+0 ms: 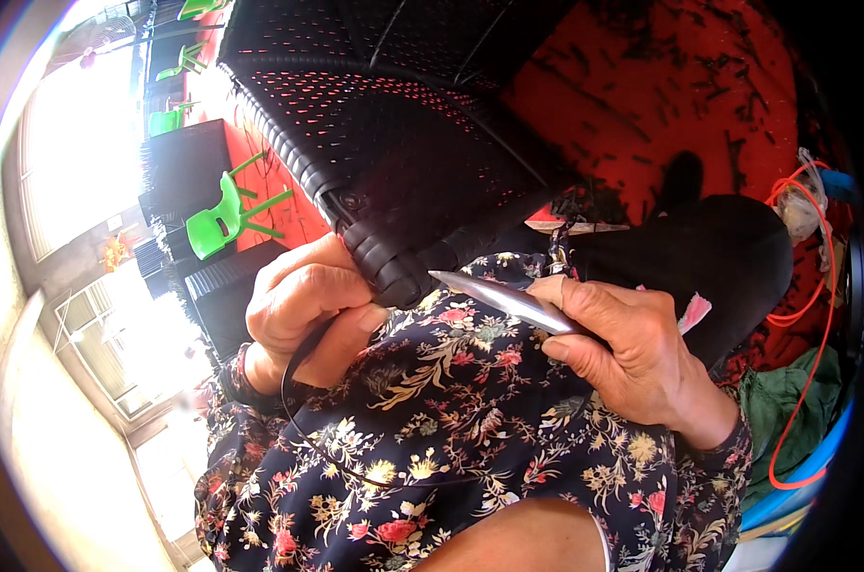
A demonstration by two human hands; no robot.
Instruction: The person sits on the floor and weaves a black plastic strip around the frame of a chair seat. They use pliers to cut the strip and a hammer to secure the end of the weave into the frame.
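A black woven wicker piece (375,143) fills the upper middle, with strips wrapped round its edge down to a rounded corner (394,276). My left hand (308,310) is closed at that corner. Its fingers pinch a thin black strip (292,419), which loops down across the floral clothing. My right hand (637,353) grips a pointed metal blade (498,297), its handle end hidden in the palm. The tip points left, close to the corner; whether it touches, I cannot tell.
Black scraps lie on the red floor (641,124) at the upper right. An orange cord (805,419) and green cloth (794,405) are at the right. Green chairs (220,219) and dark woven panels stand to the left by bright windows (79,153).
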